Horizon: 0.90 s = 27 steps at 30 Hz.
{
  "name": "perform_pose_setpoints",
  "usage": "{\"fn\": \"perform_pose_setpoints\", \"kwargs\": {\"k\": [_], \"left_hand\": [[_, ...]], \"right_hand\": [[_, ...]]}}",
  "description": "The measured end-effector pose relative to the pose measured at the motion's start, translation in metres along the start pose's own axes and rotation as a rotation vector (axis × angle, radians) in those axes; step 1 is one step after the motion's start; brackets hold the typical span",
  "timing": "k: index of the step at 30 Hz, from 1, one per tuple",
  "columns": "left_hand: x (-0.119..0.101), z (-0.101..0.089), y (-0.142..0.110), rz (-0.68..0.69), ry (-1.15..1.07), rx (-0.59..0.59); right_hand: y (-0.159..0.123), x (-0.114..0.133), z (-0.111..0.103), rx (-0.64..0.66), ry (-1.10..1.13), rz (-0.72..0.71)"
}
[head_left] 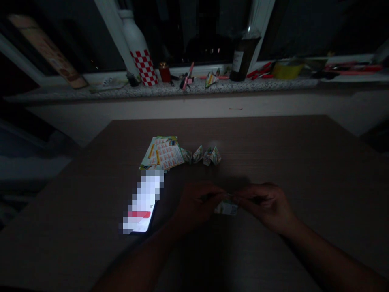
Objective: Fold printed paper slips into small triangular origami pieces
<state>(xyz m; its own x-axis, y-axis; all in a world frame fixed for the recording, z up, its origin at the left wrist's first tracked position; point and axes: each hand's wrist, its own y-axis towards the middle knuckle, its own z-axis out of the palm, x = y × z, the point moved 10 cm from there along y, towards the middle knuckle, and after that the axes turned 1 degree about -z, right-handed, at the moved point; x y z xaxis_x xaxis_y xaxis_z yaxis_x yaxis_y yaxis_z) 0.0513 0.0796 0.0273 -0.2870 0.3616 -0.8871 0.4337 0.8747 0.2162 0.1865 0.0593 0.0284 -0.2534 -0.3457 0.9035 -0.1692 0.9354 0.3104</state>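
Note:
Both hands meet over the wooden table (100, 170), pinching a small piece of printed paper (226, 208) between them. My left hand (197, 202) grips its upper left edge with thumb and fingertips. On the other side, my right hand (264, 205) pinches the upper right edge. The paper is pale with green print, and its top part is hidden by the fingers. Beyond the hands lie several folded paper shapes (198, 155) in a row. Left of them rests a stack of printed sheets (165, 154) with orange number grids. The scene is dim.
A lit phone (142, 202) lies left of my left hand. Along the granite windowsill (170, 92) stand a white bottle with red checks (142, 61), a dark bottle (238, 61), a tall tube (51, 52), a red jar (164, 73), a yellow roll (287, 71) and another folded paper shape (211, 79).

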Motion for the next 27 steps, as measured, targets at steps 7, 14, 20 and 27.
{"fn": "perform_pose_setpoints", "kwargs": {"k": [7,14,20,27], "left_hand": [[-0.006,-0.009,-0.001,0.048,-0.008,-0.073],[-0.002,-0.006,-0.002,0.008,0.008,-0.071],[-0.003,-0.011,-0.002,0.016,0.008,-0.106],[-0.005,-0.01,-0.003,0.024,0.024,-0.105]], "right_hand": [[0.002,-0.008,-0.002,-0.047,0.087,0.058],[0.001,0.006,-0.011,-0.091,-0.035,-0.033],[0.003,-0.003,-0.007,-0.088,0.054,0.019],[0.0,0.001,-0.01,-0.089,-0.033,-0.025]]}}
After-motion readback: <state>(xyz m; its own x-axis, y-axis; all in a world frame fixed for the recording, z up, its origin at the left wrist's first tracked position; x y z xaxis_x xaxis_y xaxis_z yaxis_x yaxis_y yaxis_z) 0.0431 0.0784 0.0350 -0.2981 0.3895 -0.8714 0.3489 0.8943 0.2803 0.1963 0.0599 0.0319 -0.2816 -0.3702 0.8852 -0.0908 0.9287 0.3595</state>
